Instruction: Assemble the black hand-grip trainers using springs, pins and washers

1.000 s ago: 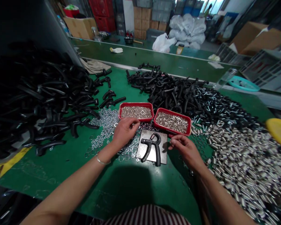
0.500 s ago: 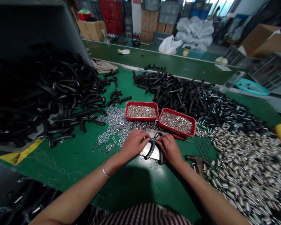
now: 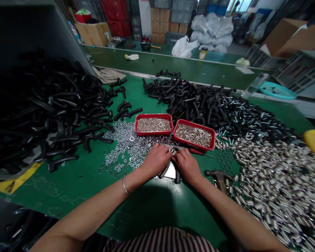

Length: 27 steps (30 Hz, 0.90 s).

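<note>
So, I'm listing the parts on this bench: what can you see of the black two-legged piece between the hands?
The black two-legged piece looks like plastic, with a dull sheen. Two slightly curved legs spread toward the person, and part of a rounded top shows at the far end. It lies over a metal plate. The left hand and right hand touch its upper part, hiding the middle.

2 forearms [image 3: 97,214] converge, fingers [image 3: 166,150] curled close together.
</note>
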Motion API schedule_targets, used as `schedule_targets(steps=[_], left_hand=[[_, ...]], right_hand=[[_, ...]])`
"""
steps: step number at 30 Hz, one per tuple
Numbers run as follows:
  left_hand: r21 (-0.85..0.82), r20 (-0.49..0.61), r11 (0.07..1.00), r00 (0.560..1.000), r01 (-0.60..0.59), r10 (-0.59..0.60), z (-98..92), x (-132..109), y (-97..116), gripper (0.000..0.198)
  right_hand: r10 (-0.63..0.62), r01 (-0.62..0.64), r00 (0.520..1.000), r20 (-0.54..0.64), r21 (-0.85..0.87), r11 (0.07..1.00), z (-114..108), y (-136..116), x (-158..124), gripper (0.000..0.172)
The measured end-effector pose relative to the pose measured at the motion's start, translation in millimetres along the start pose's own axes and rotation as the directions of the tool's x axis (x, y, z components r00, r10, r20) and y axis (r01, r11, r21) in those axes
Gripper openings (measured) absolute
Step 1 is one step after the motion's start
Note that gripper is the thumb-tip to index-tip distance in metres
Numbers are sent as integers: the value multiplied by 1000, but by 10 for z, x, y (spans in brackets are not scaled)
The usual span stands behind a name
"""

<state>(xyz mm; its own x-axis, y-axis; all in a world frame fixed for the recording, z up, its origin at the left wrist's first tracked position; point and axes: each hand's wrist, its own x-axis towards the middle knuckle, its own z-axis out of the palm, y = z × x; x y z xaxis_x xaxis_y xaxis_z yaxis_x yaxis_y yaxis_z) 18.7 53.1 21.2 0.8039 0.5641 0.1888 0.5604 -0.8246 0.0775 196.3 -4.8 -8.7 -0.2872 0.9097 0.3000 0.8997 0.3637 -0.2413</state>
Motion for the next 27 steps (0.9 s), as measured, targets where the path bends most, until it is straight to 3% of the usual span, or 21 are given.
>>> schedule_targets(steps=[5,9,13,18,20,23,27], left_hand=[[60,4,990,992,-130,130,17,53,17,21],[114,14,979,985,-171,171,33,84,1,18],[169,56,958,973,-231,225,28,126,24,18],[175,118,903,919,-392,376,3,206,68,21],[154,127,918,929,-365,348,-10,202,50,20],[59,133,979,974,-194,185,-37,130,-41,22],[-108,75,994,997,32,-24,-113,48,-345,25]], right_hand=[[57,-58,998,13,241,969,-103,63,-41,18],[213,-194,977,-15,356,914,-279,255,-375,21],[314,-320,947,64,240,916,-557,440,-970,23],[485,-471,862,152,-119,874,-822,364,-1663,36],[549,-519,812,198,-186,835,-821,294,-1833,43],[600,-586,769,220,-134,799,-751,291,-1973,50],[577,-588,802,152,32,808,-779,412,-1960,48]])
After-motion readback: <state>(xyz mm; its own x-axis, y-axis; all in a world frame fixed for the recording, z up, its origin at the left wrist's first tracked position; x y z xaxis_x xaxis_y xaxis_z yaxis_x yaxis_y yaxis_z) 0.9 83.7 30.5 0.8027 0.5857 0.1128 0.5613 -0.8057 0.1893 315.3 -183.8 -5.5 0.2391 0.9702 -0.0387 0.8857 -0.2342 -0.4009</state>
